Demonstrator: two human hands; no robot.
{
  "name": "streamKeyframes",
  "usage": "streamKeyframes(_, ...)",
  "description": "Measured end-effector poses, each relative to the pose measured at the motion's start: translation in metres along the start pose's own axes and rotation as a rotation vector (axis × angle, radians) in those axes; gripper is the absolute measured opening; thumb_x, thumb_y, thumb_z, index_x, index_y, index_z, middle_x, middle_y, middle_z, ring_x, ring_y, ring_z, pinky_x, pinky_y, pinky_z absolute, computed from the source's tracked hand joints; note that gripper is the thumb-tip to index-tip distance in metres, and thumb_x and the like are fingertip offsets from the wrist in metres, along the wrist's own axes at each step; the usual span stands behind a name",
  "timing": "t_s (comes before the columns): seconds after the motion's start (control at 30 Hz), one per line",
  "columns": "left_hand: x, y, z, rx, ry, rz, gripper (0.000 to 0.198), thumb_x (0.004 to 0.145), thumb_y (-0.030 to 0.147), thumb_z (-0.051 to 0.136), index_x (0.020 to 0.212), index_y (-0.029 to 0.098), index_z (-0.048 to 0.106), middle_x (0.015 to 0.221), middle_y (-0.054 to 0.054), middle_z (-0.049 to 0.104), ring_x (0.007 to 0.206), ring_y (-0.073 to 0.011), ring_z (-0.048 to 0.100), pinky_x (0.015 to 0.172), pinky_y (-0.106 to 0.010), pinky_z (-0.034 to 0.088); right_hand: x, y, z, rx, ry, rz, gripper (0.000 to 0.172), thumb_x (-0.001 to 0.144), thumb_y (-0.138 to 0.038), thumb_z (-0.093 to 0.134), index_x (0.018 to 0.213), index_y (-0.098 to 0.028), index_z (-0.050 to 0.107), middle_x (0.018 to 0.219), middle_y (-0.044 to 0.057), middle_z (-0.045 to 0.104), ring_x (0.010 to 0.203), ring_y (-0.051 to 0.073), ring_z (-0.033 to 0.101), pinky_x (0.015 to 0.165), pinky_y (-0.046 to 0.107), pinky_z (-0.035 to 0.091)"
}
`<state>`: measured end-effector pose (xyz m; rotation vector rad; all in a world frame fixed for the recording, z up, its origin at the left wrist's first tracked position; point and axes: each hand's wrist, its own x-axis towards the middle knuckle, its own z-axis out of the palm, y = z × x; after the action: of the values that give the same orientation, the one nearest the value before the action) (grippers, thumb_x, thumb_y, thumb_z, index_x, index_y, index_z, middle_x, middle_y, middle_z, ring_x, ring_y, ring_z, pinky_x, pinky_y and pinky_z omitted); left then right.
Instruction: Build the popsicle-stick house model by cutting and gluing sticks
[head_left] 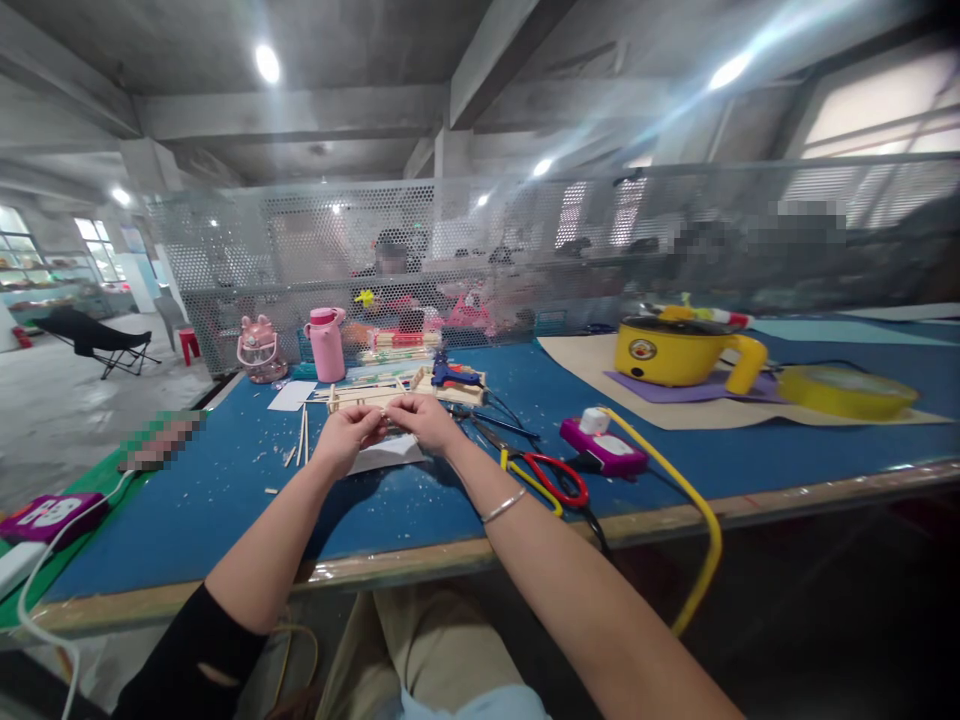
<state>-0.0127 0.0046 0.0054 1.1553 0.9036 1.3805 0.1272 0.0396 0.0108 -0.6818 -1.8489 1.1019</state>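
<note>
At the middle of the frame, the left hand (346, 437) and the right hand (424, 420) meet over the blue table (225, 530), each grip pinched together, thumb to fingers, on a small pale piece (386, 413) between them; its exact shape is too small to tell. Just beyond the fingers lies a frame (345, 398) of thin wood, and a white sheet (390, 454) lies below the hands. Loose sticks (303, 436) lie left of the left hand, among pale scraps, with a white card (292, 396) farther up. A blue glue gun (456, 374) rests on a wooden tray (469, 392) above the right hand. Right of the right forearm lie red-handled scissors (577, 485) and a yellow-handled tool (536, 484), near a purple socket (611, 450) holding a white plug (595, 421) with a yellow cord (686, 483). A pink bottle (327, 348) and a pink jar (260, 352) stand at centre left, before a mesh screen (300, 235). At right, a yellow pot (667, 358) stands on purple paper (637, 392), just beside a yellow tape roll (844, 393).
</note>
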Motion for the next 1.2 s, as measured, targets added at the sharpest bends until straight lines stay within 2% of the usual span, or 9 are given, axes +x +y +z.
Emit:
streamKeyframes(0.2,0.004,-0.005,-0.006,0.142,0.023,0.05,0.039,0.047,0.045,0.073,0.064,0.011,0.062,0.052,0.002,0.057,0.049,-0.0072,0.049,0.051,-0.02,0.041,0.0,0.001,-0.001,-0.14,0.002,-0.052,0.027,0.072,-0.037,0.053,0.068,-0.012,0.061,0.059,-0.001,0.054,0.054,0.008,0.041,0.052,0.02,0.03)
streamKeyframes(0.3,0.005,-0.008,-0.01,0.373,0.011,0.117,0.039,0.056,0.045,0.067,0.074,0.01,0.065,0.055,0.0,0.059,0.048,-0.0082,0.048,0.049,-0.021,0.038,0.001,0.003,-0.002,-0.352,0.005,-0.073,0.022,0.073,-0.03,0.053,0.064,-0.012,0.063,0.054,-0.002,0.053,0.053,0.008,0.041,0.053,0.02,0.03)
streamKeyframes(0.4,0.004,-0.007,-0.014,0.689,-0.003,0.195,0.037,0.065,0.038,0.06,0.09,0.011,0.066,0.061,-0.003,0.063,0.052,-0.0109,0.05,0.052,-0.022,0.038,0.0,0.003,-0.002,-0.627,-0.068,-0.132,0.021,0.075,-0.025,0.053,0.062,-0.012,0.065,0.054,0.0,0.055,0.054,0.009,0.043,0.053,0.02,0.027)
streamKeyframes(0.5,0.002,-0.004,-0.017,0.967,-0.096,0.281,0.029,0.071,0.033,0.054,0.088,0.014,0.069,0.062,-0.003,0.064,0.057,-0.0128,0.052,0.056,-0.022,0.037,-0.002,0.0,-0.002,-0.826,-0.15,-0.178,0.021,0.077,-0.024,0.053,0.067,-0.013,0.067,0.06,0.003,0.061,0.058,0.009,0.047,0.054,0.021,0.027)
streamKeyframes(0.6,0.0,-0.003,-0.019,1.101,-0.157,0.269,0.027,0.072,0.031,0.051,0.083,0.015,0.069,0.06,-0.002,0.062,0.057,-0.0126,0.05,0.054,-0.021,0.035,-0.003,-0.004,-0.002,-0.889,-0.187,-0.189,0.018,0.078,-0.024,0.054,0.074,-0.014,0.069,0.069,0.005,0.065,0.063,0.01,0.05,0.057,0.02,0.028)
streamKeyframes(0.73,0.0,-0.007,-0.019,1.135,-0.206,0.189,0.026,0.073,0.028,0.046,0.071,0.012,0.067,0.053,-0.001,0.058,0.049,-0.0102,0.045,0.048,-0.02,0.031,-0.003,-0.004,-0.002,-0.916,-0.221,-0.187,0.018,0.078,-0.022,0.053,0.076,-0.015,0.069,0.071,0.005,0.066,0.063,0.01,0.051,0.057,0.02,0.029)
streamKeyframes(0.87,0.002,-0.01,-0.019,1.131,-0.217,0.186,0.029,0.073,0.03,0.045,0.063,0.012,0.064,0.052,-0.002,0.058,0.048,-0.0099,0.045,0.047,-0.02,0.03,-0.004,-0.002,-0.001,-0.932,-0.208,-0.192,0.018,0.076,-0.023,0.054,0.074,-0.014,0.07,0.068,0.005,0.066,0.061,0.01,0.05,0.055,0.02,0.028)
streamKeyframes(1.07,0.005,-0.01,-0.019,1.12,-0.093,0.215,0.034,0.072,0.04,0.048,0.067,0.012,0.066,0.058,-0.004,0.063,0.052,-0.0125,0.05,0.049,-0.022,0.031,-0.003,-0.001,0.001,-0.729,-0.047,-0.067,0.016,0.071,-0.022,0.058,0.066,-0.011,0.068,0.057,0.002,0.061,0.054,0.008,0.047,0.05,0.019,0.027)
streamKeyframes(1.2,0.008,-0.015,-0.021,0.998,-0.102,0.179,0.029,0.07,0.036,0.049,0.067,0.012,0.066,0.056,-0.003,0.061,0.05,-0.0116,0.048,0.048,-0.021,0.032,-0.003,-0.002,0.001,-0.678,-0.015,-0.061,0.013,0.069,-0.018,0.058,0.064,-0.011,0.067,0.052,0.0,0.057,0.052,0.007,0.045,0.05,0.019,0.027)
